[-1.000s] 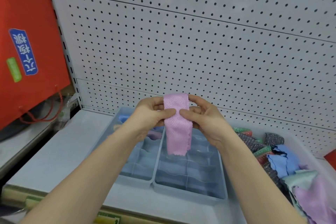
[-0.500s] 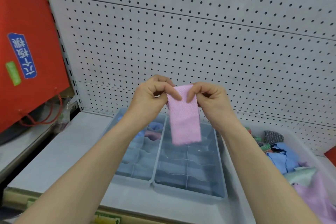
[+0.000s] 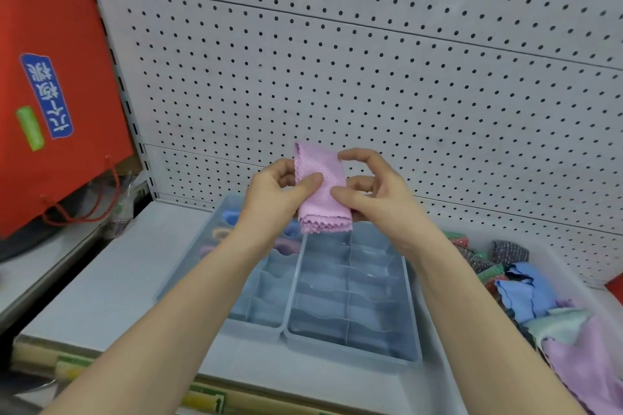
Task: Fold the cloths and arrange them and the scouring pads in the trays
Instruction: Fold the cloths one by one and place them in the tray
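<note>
1. The pink cloth (image 3: 322, 209) is held in the air above the far end of the two grey trays, folded to a short, thick band with its zigzag edges hanging at the bottom
2. The left hand (image 3: 273, 189) pinches it, thumb flat on the front and fingers behind; the right hand (image 3: 381, 199) pinches the right edge under its thumb, with the forefinger lifted free
3. The step in hand looks like the last fold, so line up the zigzag edges before pressing the crease, or the bundle is likely to spring open
4. Keep one thumb on the layers while the other hand shifts its hold
5. Judge the width against a compartment of the right tray (image 3: 409, 296); if it looks too wide, fold again
6. Lower it crease-up into one compartment and let go only when the dividers hold it
7. The left tray (image 3: 188, 266) holds folded cloths at its far end; loose cloths and scouring pads (image 3: 509, 251) wait in the bin (image 3: 553, 254) to the right
</note>
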Tool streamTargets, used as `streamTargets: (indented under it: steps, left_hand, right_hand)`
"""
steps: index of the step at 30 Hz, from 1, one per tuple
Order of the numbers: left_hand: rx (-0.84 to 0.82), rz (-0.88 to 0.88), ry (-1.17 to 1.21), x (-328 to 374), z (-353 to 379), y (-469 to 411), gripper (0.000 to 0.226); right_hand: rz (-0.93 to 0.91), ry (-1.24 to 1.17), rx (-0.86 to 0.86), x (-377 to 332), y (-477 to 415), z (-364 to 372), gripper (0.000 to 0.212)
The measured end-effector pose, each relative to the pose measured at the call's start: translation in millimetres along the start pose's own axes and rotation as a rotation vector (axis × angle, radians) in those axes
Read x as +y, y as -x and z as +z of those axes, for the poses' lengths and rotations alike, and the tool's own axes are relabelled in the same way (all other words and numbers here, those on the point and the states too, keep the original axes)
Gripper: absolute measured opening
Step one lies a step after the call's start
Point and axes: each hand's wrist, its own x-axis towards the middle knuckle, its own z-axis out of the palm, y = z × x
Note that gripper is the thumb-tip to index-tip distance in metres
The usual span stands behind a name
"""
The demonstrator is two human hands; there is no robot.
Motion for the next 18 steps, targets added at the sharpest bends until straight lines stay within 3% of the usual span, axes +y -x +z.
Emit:
streamTargets:
  steps: [3, 7, 11, 15, 18]
  left_hand:
    - [0.004, -0.066, 0.041, 2, 0, 3, 0.015]
    - [-0.005, -0.196, 0.206, 6, -4, 2, 0.019]
    - [-0.062, -0.27, 0.311, 7, -9, 0, 0.024]
    - [-0.158, -0.291, 0.344, 4, -10, 0, 0.03]
    - [-0.183, -0.231, 0.352, 1, -12, 2, 0.035]
  right_hand:
    - [-0.048, 0.043, 0.005, 6, 1, 4, 0.021]
    - [-0.141, 0.03, -0.098, 8, 6, -1, 0.039]
    - [-0.287, 0.246, -0.154, 13, 9, -2, 0.043]
    - [-0.356, 0.275, -0.035, 12, 7, 4, 0.023]
    - [-0.261, 0.208, 0.018, 11, 6, 5, 0.004]
